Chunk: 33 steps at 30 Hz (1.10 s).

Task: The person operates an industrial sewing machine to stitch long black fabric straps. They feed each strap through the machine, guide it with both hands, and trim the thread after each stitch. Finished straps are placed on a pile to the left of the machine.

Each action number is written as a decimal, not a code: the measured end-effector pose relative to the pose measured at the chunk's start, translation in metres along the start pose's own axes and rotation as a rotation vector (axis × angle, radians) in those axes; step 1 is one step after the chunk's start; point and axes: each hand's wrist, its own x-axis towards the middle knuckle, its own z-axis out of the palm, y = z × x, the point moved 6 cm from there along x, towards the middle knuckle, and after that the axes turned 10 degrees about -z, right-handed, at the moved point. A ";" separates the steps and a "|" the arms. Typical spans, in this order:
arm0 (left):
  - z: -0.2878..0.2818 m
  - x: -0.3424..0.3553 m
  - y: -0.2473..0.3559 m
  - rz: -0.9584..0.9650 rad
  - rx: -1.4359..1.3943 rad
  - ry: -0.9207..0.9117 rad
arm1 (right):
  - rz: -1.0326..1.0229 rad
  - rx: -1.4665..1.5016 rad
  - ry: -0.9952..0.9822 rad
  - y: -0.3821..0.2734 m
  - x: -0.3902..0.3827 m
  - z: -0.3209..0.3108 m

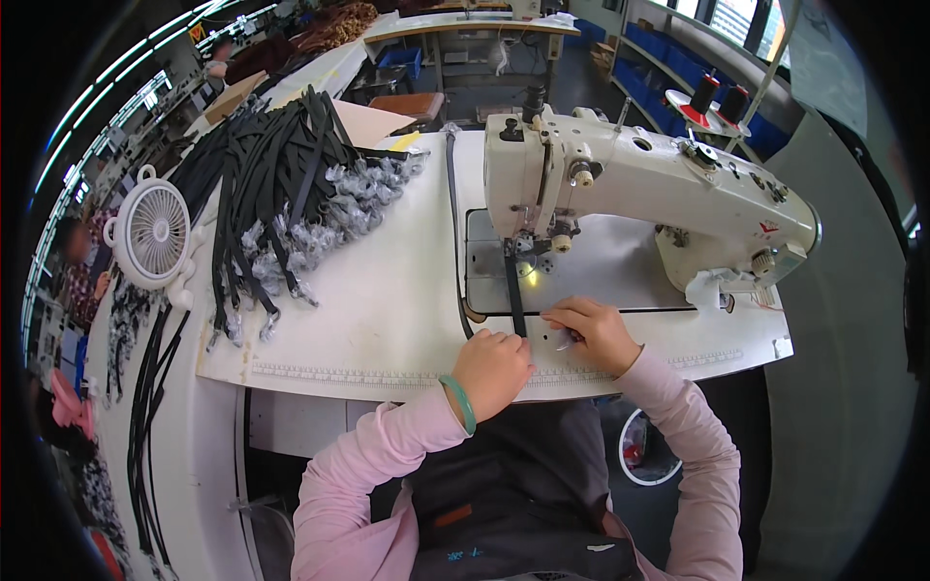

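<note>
The left hand [492, 368] is closed over a long, flat black fabric strap [514, 290] running toward twelve o'clock, beneath the cream-white metal sewing machine [620, 165]. At two o'clock, the right hand [593, 334] has curled fingers; I cannot tell what they grip. Loose black straps [291, 160] heap at ten o'clock.

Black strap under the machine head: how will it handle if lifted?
Probably floppy: the black strap looks thin, and similar piled straps drape and bend. Likely light, given its narrow width. Unlikely to roll, since it looks flat.
</note>
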 end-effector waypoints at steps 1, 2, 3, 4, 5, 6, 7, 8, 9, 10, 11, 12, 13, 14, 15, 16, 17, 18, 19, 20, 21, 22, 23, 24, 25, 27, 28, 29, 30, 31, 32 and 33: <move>-0.001 -0.001 0.001 0.010 0.019 0.011 | -0.022 0.018 -0.009 -0.003 0.008 0.004; -0.001 -0.003 0.002 0.021 0.038 0.022 | -0.045 0.037 -0.018 -0.006 0.015 0.008; -0.002 -0.004 0.003 0.032 0.056 0.033 | -0.067 0.055 -0.027 -0.008 0.022 0.011; 0.001 -0.005 0.004 0.037 0.061 0.002 | -0.045 0.080 -0.036 -0.006 0.025 0.016; 0.004 -0.006 0.005 0.042 0.066 -0.030 | -0.050 0.081 -0.038 -0.003 0.027 0.020; 0.007 -0.008 0.007 0.048 0.071 -0.061 | -0.056 0.082 -0.041 0.000 0.028 0.022; 0.009 -0.011 0.010 0.051 0.096 -0.079 | -0.062 0.085 -0.045 0.001 0.029 0.025; 0.009 -0.014 0.015 0.056 0.121 -0.097 | -0.055 0.092 -0.072 0.002 0.028 0.027; 0.009 -0.017 0.019 0.060 0.146 -0.115 | -0.047 0.099 -0.098 0.003 0.027 0.028; 0.006 -0.021 0.022 0.080 0.121 -0.084 | -0.041 0.108 -0.125 0.004 0.025 0.030; 0.003 -0.024 0.026 0.083 0.131 -0.090 | -0.071 0.092 -0.119 0.002 0.024 0.031; 0.001 -0.026 0.029 0.087 0.141 -0.095 | -0.100 0.076 -0.111 0.001 0.021 0.031; 0.000 -0.030 0.032 0.089 0.151 -0.101 | -0.129 0.060 -0.104 -0.002 0.020 0.031; 0.002 -0.033 0.034 0.097 0.149 -0.116 | -0.140 0.064 -0.119 -0.004 0.019 0.032; 0.003 -0.038 0.036 0.108 0.122 -0.135 | -0.151 0.067 -0.134 -0.007 0.018 0.032; 0.004 -0.042 0.039 0.121 0.094 -0.153 | -0.161 0.068 -0.149 -0.008 0.017 0.031; 0.004 -0.046 0.042 0.134 0.067 -0.171 | -0.172 0.067 -0.148 -0.009 0.017 0.030; 0.003 -0.050 0.045 0.148 0.049 -0.177 | -0.183 0.066 -0.148 -0.010 0.016 0.029; 0.003 -0.055 0.048 0.163 -0.001 -0.174 | -0.193 0.066 -0.145 -0.011 0.016 0.028; 0.005 -0.062 0.051 0.178 -0.050 -0.171 | -0.209 0.065 -0.147 -0.012 0.016 0.028; 0.005 -0.070 0.054 0.193 -0.100 -0.168 | -0.225 0.063 -0.149 -0.014 0.017 0.026; 0.008 -0.079 0.057 0.202 -0.096 -0.204 | -0.243 0.062 -0.153 -0.016 0.018 0.025; 0.010 -0.087 0.059 0.195 -0.163 -0.227 | -0.241 0.062 -0.148 -0.017 0.017 0.025; 0.016 -0.095 0.060 0.182 -0.186 -0.259 | -0.241 0.062 -0.143 -0.018 0.017 0.025; 0.022 -0.104 0.061 0.166 -0.211 -0.290 | -0.241 0.062 -0.141 -0.019 0.017 0.025; 0.039 -0.116 0.055 0.045 -0.335 -0.373 | -0.249 0.071 -0.149 -0.020 0.017 0.026; 0.054 -0.122 0.048 -0.012 -0.408 -0.401 | -0.255 0.077 -0.155 -0.020 0.017 0.026; 0.071 -0.126 0.040 -0.068 -0.480 -0.430 | -0.261 0.080 -0.151 -0.020 0.017 0.026; 0.089 -0.128 0.028 -0.138 -0.672 -0.444 | -0.271 0.084 -0.149 -0.021 0.017 0.026; 0.109 -0.128 0.016 -0.281 -0.816 -0.585 | -0.282 0.090 -0.147 -0.022 0.018 0.027; 0.114 -0.125 0.005 -0.369 -0.855 -0.537 | -0.286 0.087 -0.143 -0.023 0.017 0.026; 0.118 -0.125 -0.004 -0.457 -0.894 -0.489 | -0.289 0.084 -0.140 -0.024 0.017 0.024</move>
